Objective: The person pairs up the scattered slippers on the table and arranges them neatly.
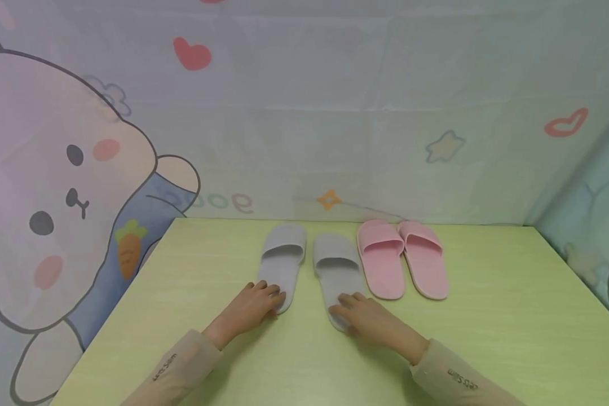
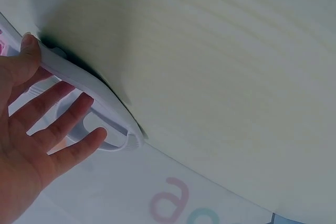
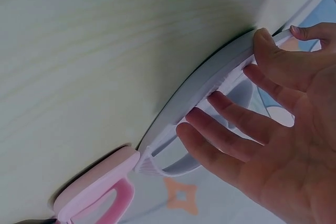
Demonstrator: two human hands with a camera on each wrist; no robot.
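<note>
Two grey slippers lie side by side on the table, toes pointing to the back wall. My left hand point(image 1: 254, 307) is at the heel end of the left grey slipper point(image 1: 284, 242). In the left wrist view its thumb is on the sole's edge, the other fingers spread over the footbed. My right hand point(image 1: 367, 318) holds the heel end of the right grey slipper point(image 1: 336, 248) likewise, thumb at the sole point(image 3: 226, 59) and fingers reaching over the footbed. This slipper sits a little nearer to me than the left one.
A pair of pink slippers stands close on the right, the nearer pink slipper point(image 1: 383, 270) right beside the right grey one and the other pink slipper point(image 1: 428, 270) next to it. The pale green table point(image 1: 512, 316) ends at a printed cloth point(image 1: 335, 113) behind.
</note>
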